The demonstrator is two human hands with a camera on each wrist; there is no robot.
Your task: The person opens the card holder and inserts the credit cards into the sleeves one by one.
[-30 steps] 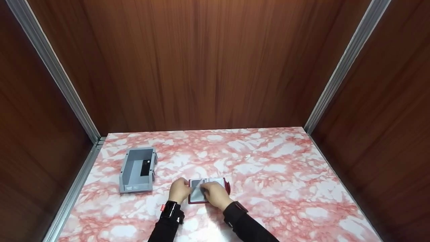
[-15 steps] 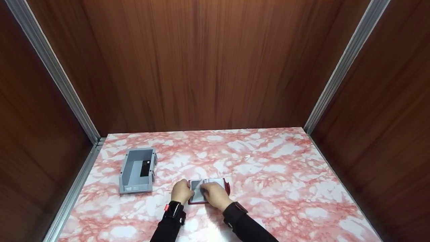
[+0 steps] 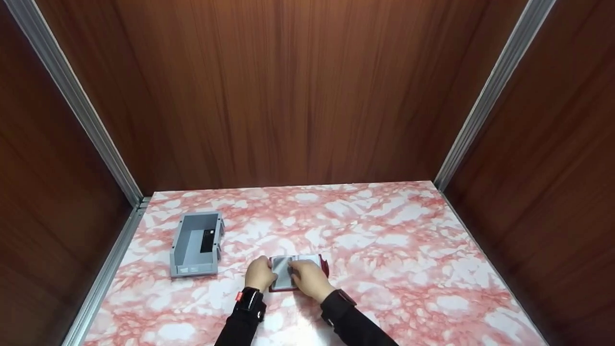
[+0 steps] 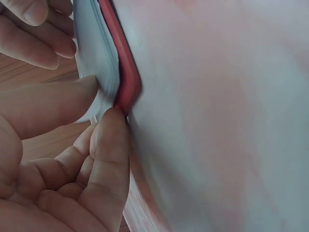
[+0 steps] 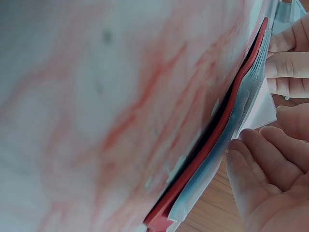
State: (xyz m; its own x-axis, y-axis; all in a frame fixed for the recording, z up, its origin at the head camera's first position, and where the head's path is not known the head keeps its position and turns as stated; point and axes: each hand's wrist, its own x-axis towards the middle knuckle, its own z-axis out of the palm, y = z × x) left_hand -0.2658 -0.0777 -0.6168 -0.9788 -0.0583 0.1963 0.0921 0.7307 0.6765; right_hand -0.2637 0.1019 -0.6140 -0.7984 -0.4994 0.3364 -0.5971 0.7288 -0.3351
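Note:
A red card holder point(image 3: 282, 290) with clear plastic sleeves lies spread open on the marbled table. My left hand point(image 3: 259, 274) pinches its left edge, thumb over the stacked sleeves point(image 4: 99, 53) and index finger at the red cover point(image 4: 129, 72). Bent over the middle of the holder, my right hand point(image 3: 311, 278) pinches at a clear sleeve page point(image 3: 282, 274). In the right wrist view a pale sheet point(image 5: 260, 108) stands out from the stack between the hands. The right fingertips point(image 5: 236, 147) are right at the sleeves' edge, and the palm hides the holder's right half from above.
A grey plastic bin point(image 3: 194, 270) with a black label inside stands on the left of the table. Brown wood-grain panels point(image 3: 288, 96) and metal corner rails point(image 3: 495, 91) enclose the table point(image 3: 408, 288) at the back and sides.
My left hand has shifted slightly right, its thumb farther over the sleeves. The sleeve page that slanted up between my hands now lies flatter. The right hand has barely moved.

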